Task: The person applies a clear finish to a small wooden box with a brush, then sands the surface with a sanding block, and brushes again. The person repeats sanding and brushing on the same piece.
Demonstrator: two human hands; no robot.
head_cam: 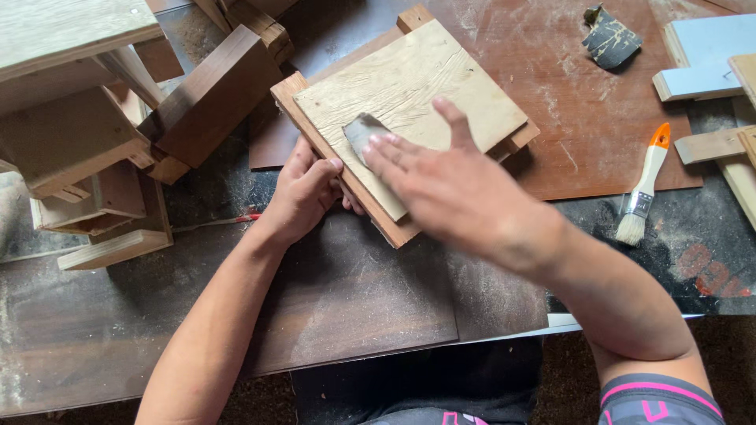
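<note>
Taking the pale plywood panel (409,102) as the landmark: far to its left stands a stack of unfinished wooden boxes (75,149); between that stack and the panel a dark brown block (213,94) leans at a slant; just below the panel's left corner a thin red pencil (228,220) lies on the dusty workbench (346,291).

The panel itself sits on a reddish-brown frame (394,232), tilted on the bench near the middle of the view. The left hand (303,193) is curled closed around the frame's near-left edge, fingers wrapped under it, pinning it down; the right hand (453,185) lies flat with fingers spread, pressing a small grey sheet of sandpaper (364,132) against the panel's left part; it is not pinched, only held beneath the fingertips.

The panel looks stiff, light and thin, its face rough with grain, likely to skid on the dust unless clamped at the frame edge, which is the firmest place to hold; the sandpaper is limp and should slip if pressure eases.

Right of the panel lies a small paintbrush (644,189) with an orange-tipped handle; above it, a torn dark scrap of abrasive (610,39); farthest right, pale offcuts (705,63).
</note>
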